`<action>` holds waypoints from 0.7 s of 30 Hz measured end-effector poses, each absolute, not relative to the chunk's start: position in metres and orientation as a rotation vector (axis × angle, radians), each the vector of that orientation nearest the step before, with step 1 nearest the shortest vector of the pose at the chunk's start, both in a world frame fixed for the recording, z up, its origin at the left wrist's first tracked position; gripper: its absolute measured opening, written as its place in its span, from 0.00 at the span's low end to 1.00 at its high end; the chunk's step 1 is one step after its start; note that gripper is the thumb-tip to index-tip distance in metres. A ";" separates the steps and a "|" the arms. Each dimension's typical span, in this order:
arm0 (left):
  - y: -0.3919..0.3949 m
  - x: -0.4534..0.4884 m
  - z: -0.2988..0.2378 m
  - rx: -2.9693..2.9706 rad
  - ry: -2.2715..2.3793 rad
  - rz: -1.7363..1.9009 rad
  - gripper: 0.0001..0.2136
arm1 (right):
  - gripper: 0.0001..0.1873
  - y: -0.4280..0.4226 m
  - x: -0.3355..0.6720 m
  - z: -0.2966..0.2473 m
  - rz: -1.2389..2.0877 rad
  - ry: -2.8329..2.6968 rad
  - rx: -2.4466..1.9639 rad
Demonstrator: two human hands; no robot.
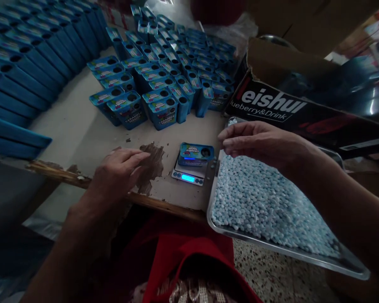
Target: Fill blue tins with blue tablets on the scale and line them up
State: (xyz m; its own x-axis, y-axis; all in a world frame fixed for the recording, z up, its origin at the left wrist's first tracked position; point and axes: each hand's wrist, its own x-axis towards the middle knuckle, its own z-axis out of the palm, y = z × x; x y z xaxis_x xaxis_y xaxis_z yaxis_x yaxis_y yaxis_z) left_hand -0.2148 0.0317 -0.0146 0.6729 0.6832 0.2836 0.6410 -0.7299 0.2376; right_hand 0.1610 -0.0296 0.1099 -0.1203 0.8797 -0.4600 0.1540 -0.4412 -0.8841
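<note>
A small digital scale [189, 176] with a lit blue display sits near the table's front edge, and a blue candy box [196, 153] lies flat on it. My left hand [120, 172] rests on the table left of the scale, fingers loosely together and flat, holding nothing visible. My right hand [259, 143] hovers over the far end of a metal tray [290, 251] filled with pale blue and white candy pellets [259, 202]. Its fingers are pressed together, pointing left toward the box; whether they hold pellets is hidden.
Many upright blue candy boxes [158, 84] with round holes on top crowd the back of the table. More blue boxes [22, 63] are stacked at the left. A black cardboard carton [271, 103] stands at the right. The tabletop [82, 126] is chipped near its front edge.
</note>
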 end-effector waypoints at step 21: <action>0.063 -0.151 0.070 2.723 0.934 0.755 0.18 | 0.12 -0.018 0.146 0.073 0.333 -2.174 -1.818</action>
State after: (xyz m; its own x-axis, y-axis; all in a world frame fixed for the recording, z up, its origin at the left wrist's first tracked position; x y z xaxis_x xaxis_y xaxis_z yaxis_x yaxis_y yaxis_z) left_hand -0.1508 0.0633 0.0699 0.6762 0.6124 0.4094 0.5287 -0.7905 0.3092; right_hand 0.1460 -0.0178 0.0728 -0.1634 0.9840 0.0709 0.9178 0.1780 -0.3550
